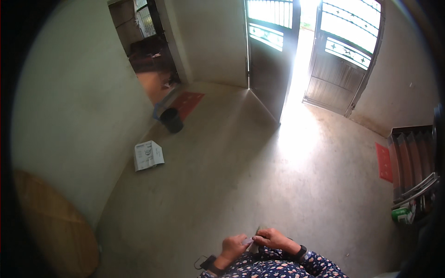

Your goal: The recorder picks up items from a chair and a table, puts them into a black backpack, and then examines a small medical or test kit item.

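Observation:
Close to my body at the bottom of the head view, both hands meet over a small whitish piece [248,241], thin like paper or cloth; its exact kind is too small to tell. My left hand [233,246] is closed on its left side, fingers curled. From the right, my right hand [273,239] pinches it between thumb and fingers. Dark bands circle both wrists, and a thin black loop sticks out from the left one. Below the hands lies the dark floral fabric [264,269] of my clothing.
A white printed box or bag [148,155] and a dark bucket [172,120] stand along the left wall, near a red mat [189,104]. A round wooden board [55,222] leans at left. Ahead is an open metal door [273,69]. Stairs [410,162] rise at right, with a green can [401,214].

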The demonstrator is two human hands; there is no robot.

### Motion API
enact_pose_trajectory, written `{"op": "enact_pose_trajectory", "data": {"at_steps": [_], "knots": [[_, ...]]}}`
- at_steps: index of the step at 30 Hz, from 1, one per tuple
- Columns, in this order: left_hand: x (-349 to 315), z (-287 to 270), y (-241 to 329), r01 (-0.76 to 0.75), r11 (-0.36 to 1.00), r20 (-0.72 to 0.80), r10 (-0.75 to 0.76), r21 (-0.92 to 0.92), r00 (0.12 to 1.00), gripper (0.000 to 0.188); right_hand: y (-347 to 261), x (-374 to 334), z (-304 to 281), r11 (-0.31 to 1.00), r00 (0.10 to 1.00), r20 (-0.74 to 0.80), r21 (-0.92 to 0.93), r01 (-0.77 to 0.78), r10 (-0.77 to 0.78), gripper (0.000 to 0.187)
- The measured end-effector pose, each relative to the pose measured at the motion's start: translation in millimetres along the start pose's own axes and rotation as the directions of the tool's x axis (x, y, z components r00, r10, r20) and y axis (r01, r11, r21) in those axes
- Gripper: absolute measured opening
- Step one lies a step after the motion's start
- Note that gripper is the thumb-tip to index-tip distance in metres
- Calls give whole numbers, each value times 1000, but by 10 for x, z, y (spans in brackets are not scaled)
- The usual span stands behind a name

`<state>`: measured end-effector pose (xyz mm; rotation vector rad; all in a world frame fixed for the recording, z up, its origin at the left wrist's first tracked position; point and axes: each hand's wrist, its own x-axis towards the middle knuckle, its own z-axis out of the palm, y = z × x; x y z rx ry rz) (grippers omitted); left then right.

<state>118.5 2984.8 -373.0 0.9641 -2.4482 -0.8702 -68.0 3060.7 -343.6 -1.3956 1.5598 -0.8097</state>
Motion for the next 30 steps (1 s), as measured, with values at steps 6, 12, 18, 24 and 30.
{"op": "enact_pose_trajectory", "data": {"at_steps": [6,12,18,24,30], "knots": [[1054,-77,-291,50,998,29,-48,-45,998,30,191,911,-709,959,997,55,275,-68,55,31],[2287,-82,-555,143,986,6,-143,-88,990,32,525,1941,-1757,867,971,-110,480,-135,212,30],[3425,-165,-523,213,962,7,-215,-172,977,35,843,2865,-2881,885,919,-284,449,-124,273,30],[4564,-248,-834,252,946,55,-246,-206,968,36,1010,3946,-3981,880,857,-420,468,-78,300,31],[5683,-345,-1302,250,936,55,-244,-247,968,35,1065,4909,-4901,863,747,-560,504,-36,359,29]]}}
